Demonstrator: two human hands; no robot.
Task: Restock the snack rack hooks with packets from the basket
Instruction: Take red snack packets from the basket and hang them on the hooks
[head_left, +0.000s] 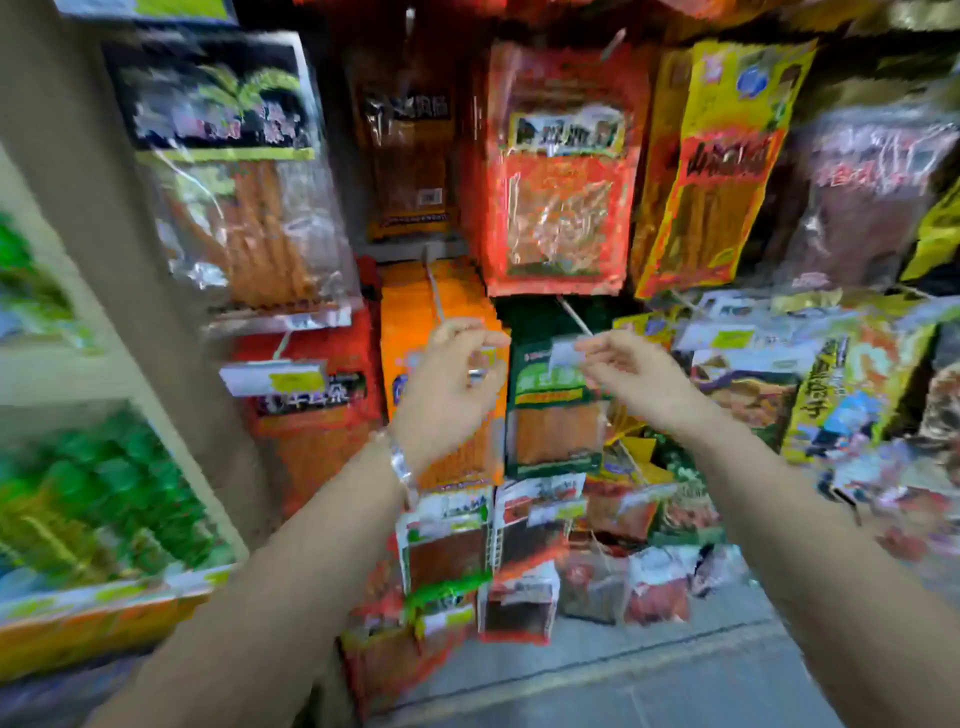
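The view is heavily blurred. A snack rack is filled with packets hanging on wire hooks. My left hand (452, 374), with a bracelet on its wrist, is raised in front of the orange packets (415, 322). Its curled fingers pinch the small price tag (487, 357) at the tip of their hook (435, 293). My right hand (623, 366) reaches in from the right. Its fingertips pinch the pale top edge of a green packet (550, 415), just under a second hook (574, 314). No basket is in view.
Red (317, 415), orange-red (558, 171) and yellow packets (711, 171) hang all around. A beige post (104, 218) stands to the left, with green goods on shelves (93, 499) beyond it. Small packets (519, 571) hang low above the grey floor (623, 675).
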